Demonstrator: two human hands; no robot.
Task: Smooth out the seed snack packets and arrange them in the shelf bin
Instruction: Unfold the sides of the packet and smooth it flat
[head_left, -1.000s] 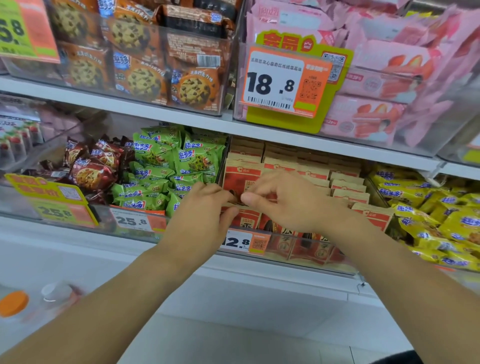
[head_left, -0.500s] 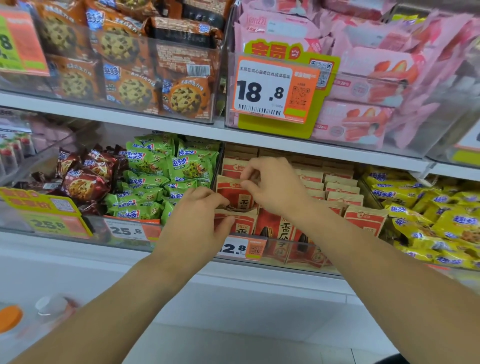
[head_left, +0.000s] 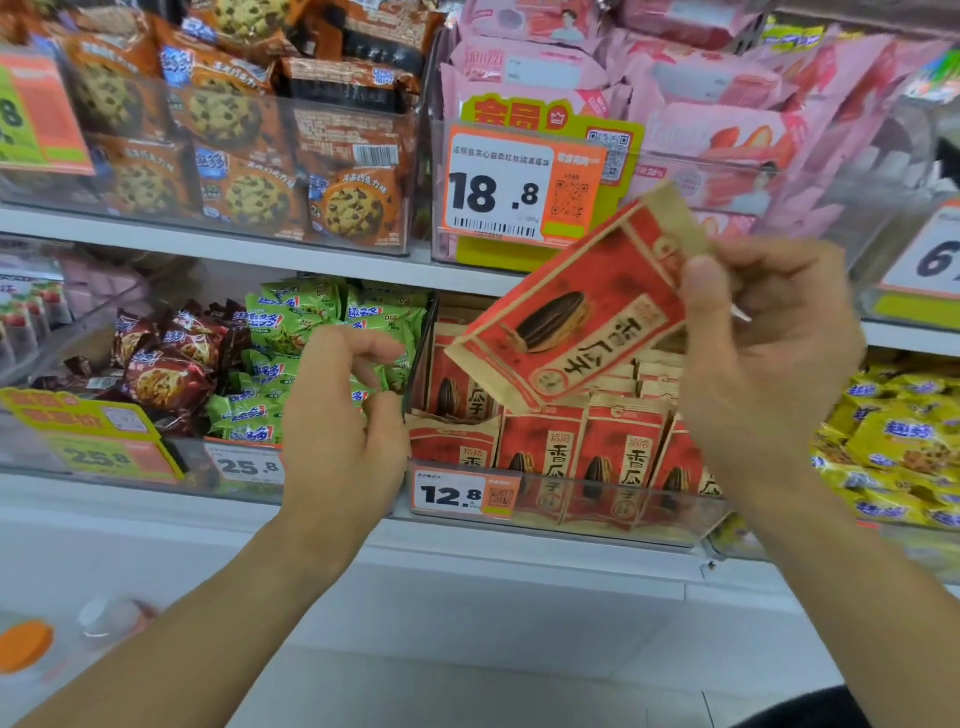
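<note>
Pinching packet (head_left: 576, 317) (tilted), right hand (head_left: 769, 353)

We see our left hand (head_left: 337, 415) and right hand (head_left: 769, 364) bare, forearms apparently sleeveless, no rings on the fingers.

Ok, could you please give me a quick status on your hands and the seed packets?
Right hand pinching one seed packet, tilted above the shelf bin. Left hand loosely curled, holding nothing. Nothing blocking the bin.
</note>
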